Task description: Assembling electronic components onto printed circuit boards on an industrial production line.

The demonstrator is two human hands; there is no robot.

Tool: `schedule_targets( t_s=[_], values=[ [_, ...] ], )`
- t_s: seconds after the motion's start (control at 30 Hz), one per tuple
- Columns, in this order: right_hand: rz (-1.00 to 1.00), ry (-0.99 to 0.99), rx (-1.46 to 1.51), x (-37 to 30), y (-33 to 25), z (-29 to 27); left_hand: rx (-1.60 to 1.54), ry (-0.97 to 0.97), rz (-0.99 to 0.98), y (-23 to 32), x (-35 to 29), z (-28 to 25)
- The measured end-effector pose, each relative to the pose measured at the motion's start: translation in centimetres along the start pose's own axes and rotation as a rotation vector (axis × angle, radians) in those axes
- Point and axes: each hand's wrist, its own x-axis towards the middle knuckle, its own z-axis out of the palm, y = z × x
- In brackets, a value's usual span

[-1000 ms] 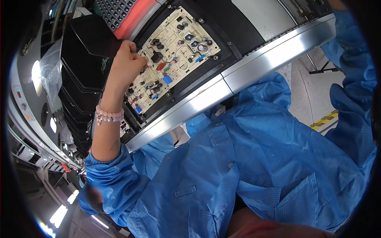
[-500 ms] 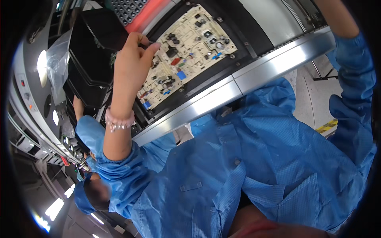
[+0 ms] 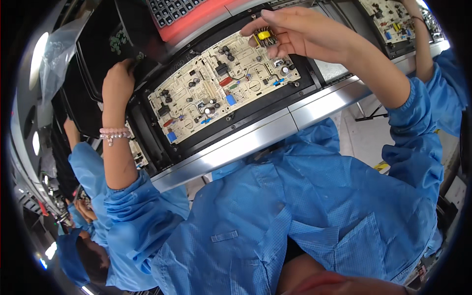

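A small transformer [image 3: 264, 36] with yellow tape and a dark base is between the fingers of my right hand [image 3: 307, 37]. It hovers over the upper right part of a beige circuit board [image 3: 196, 88]. Capacitors and blue, red and green parts stand on that board, which lies in a black carrier frame [image 3: 236, 120]. My left hand [image 3: 118, 86], a beaded bracelet at its wrist, reaches over a black bin [image 3: 110, 19] beside the carrier. Its fingers curl together; what they hold, if anything, does not show. Small green parts [image 3: 118, 42] lie in the bin.
A steel rail [image 3: 255, 140] runs along the near side. Behind the carrier are a red strip [image 3: 196, 22] and a gridded tray [image 3: 172, 10] of parts. At the right, a co-worker's arm [image 3: 424, 49] is beside another board [image 3: 388, 22]. Another person [image 3: 83, 255] sits at left.
My left hand has moved from over the board leftward to the bin. My right hand has come in over the board with the transformer. The board appears shifted somewhat left in view.
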Motion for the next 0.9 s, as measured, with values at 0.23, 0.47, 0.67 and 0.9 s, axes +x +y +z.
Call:
schedule_targets(
  t_s=[0.23, 0.47, 0.67, 0.9],
  values=[
    [-0.216, -0.222, -0.488, -1.3, -0.6, 1.9, -0.065, -0.002, -0.106, 0.1, 0.0, -1.1],
    [-0.308, -0.251, -0.738, -1.5, -1.1, 4.2, 0.008, 0.035, -0.098, -0.8, 0.4, -0.6],
    [-0.294, -0.264, -0.778, -1.3, -0.6, 3.9, -0.003, 0.085, -0.064, -0.9, 0.5, -0.7],
    [-0.462, -0.069, -1.237, -1.5, 0.6, 4.7, -0.117, 0.149, -0.014, -1.9, -1.1, -0.9]
  ],
)
